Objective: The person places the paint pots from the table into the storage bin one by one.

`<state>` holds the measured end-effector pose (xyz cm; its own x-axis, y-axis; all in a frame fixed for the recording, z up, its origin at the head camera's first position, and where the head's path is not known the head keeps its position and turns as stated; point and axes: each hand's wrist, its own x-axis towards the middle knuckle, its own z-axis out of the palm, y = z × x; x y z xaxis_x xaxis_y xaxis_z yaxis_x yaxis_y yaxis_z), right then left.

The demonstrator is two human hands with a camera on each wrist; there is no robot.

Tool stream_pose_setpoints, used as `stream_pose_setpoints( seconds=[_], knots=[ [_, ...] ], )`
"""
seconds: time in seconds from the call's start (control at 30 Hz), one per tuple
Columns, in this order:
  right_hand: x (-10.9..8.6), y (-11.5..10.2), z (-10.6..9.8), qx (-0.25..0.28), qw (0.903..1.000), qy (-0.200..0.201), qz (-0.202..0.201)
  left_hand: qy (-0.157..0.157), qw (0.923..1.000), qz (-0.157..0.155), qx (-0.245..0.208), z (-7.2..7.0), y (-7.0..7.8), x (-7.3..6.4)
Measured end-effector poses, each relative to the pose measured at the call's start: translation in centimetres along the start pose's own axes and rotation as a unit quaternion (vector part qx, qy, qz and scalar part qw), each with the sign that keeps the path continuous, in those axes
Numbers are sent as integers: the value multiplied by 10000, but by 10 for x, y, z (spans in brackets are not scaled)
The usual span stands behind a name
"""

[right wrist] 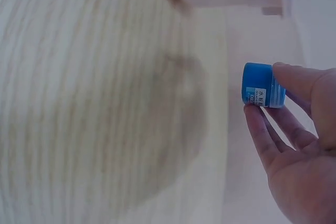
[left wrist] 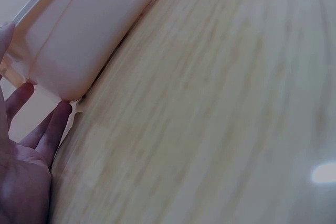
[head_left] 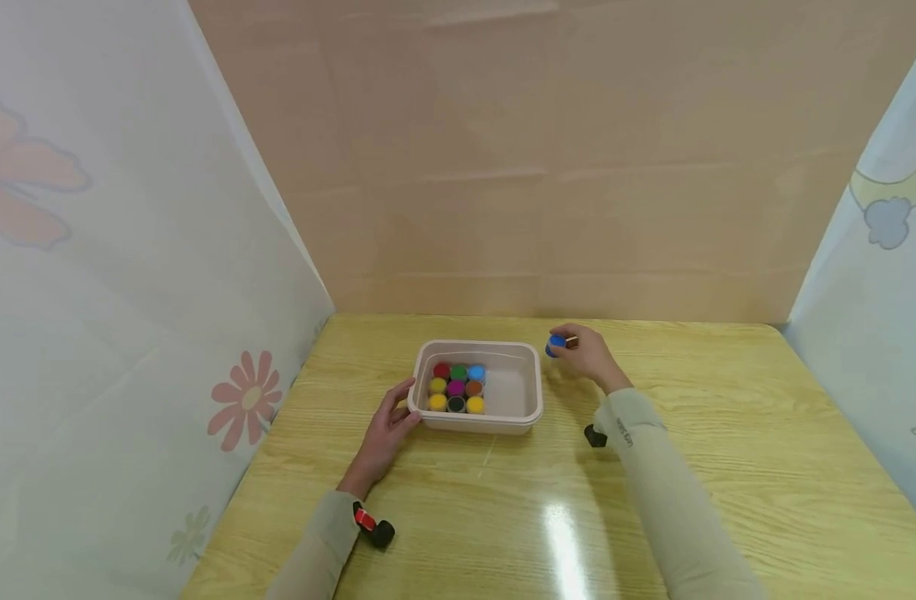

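Note:
To the right of a pale pink plastic box (head_left: 475, 423), my right hand (head_left: 588, 354) pinches a small blue paint pot (right wrist: 257, 85) between thumb and fingertips. The pot is held above the table; a white label shows on its side in the right wrist view. My left hand (head_left: 385, 433) lies at the left end of the box, its fairly straight fingers (left wrist: 59, 121) touching the wall and rim. Inside the box, several paint pots (head_left: 456, 388) in red, green, light blue, yellow, purple, brown and black stand in rows on the left side. Bare floor shows at the box's right.
Everything stands on a wood-grain table (head_left: 458, 517). A brown paper-like backdrop (head_left: 548, 167) rises behind its far edge. Pale patterned sheets with flowers hang at the left (head_left: 150, 292) and right (head_left: 893, 333). Light glares off the tabletop near the front.

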<state>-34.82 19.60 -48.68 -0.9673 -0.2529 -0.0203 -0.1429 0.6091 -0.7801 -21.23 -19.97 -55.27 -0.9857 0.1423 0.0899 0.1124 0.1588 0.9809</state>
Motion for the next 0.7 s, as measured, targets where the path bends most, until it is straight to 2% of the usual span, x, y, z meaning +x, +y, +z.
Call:
stream_pose_setpoints(
  seconds=[0.4,0.7],
  knots=[
    [-3,-26,-13,181,9989,197,-383,-30,10000,-29,-69,-1,0,1],
    [-9,-50,-9,299,9977,100,-600,-51,10000,-18,-82,-1,1,1]
  ],
)
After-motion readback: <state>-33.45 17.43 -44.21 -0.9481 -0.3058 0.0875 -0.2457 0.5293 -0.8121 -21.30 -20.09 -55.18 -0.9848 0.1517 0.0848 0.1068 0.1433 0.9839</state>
